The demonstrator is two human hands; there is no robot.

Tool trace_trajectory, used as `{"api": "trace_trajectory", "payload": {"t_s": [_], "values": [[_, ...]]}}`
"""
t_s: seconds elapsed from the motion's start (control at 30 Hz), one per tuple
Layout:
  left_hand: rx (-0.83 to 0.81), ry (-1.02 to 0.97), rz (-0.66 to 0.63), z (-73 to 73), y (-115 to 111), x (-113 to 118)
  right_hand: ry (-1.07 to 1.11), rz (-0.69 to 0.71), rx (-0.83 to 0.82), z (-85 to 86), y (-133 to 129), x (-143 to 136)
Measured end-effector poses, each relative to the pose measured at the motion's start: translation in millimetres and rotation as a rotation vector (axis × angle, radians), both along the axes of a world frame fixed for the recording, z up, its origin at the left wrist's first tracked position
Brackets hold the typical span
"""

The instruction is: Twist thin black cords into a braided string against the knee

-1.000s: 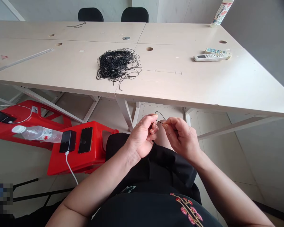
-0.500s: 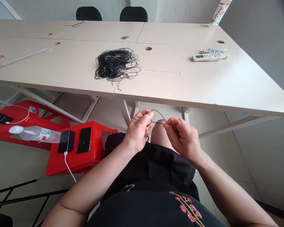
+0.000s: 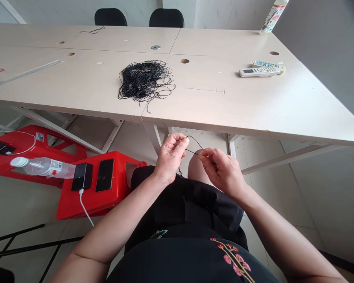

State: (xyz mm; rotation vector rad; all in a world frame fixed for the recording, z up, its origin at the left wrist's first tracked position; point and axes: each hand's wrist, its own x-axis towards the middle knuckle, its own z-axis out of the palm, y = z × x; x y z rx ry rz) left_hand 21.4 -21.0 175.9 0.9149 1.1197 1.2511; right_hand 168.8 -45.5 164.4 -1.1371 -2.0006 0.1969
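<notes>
Above my lap, a thin black cord point(image 3: 196, 140) runs between my two hands in a narrow loop. My left hand point(image 3: 171, 157) pinches it between thumb and curled fingers. A knotted or braided length of the cord point(image 3: 180, 172) hangs below that hand. My right hand point(image 3: 222, 169) grips the other side of the loop between thumb and forefinger, its remaining fingers folded in. Part of the cord is hidden inside both hands. On the table point(image 3: 247, 114) ahead lies a loose tangled heap of black cord point(image 3: 144, 80).
Two remote controls point(image 3: 261, 70) and an upright bottle point(image 3: 273, 17) are on the table's right side. To my left, a red stool point(image 3: 97, 202) bears a phone point(image 3: 105, 175), a power bank point(image 3: 82, 177) with a white cable, and a lying plastic bottle point(image 3: 47, 167).
Both hands have shifted slightly to the left, the right one more, so they are a little closer together. The cord stays pinched in both.
</notes>
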Motion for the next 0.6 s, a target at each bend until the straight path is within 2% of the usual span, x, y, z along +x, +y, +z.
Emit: {"api": "trace_trajectory", "payload": {"t_s": [0.17,0.4,0.53,0.6], "values": [[0.027,0.021,-0.028,-1.8,2.3,0.1,0.001,-0.007,0.031,-1.7,0.0,0.6],[0.076,0.067,-0.122,-4.2,6.2,-1.2,0.023,-0.040,-0.062,-5.2,3.3,3.6],[0.116,0.076,-0.071,-5.3,14.7,-7.0,0.093,-0.039,-0.164,-8.6,6.4,12.4],[0.143,0.087,-0.030,-3.6,22.5,-15.0,0.157,-0.053,-0.234,-13.9,7.0,30.2]]}}
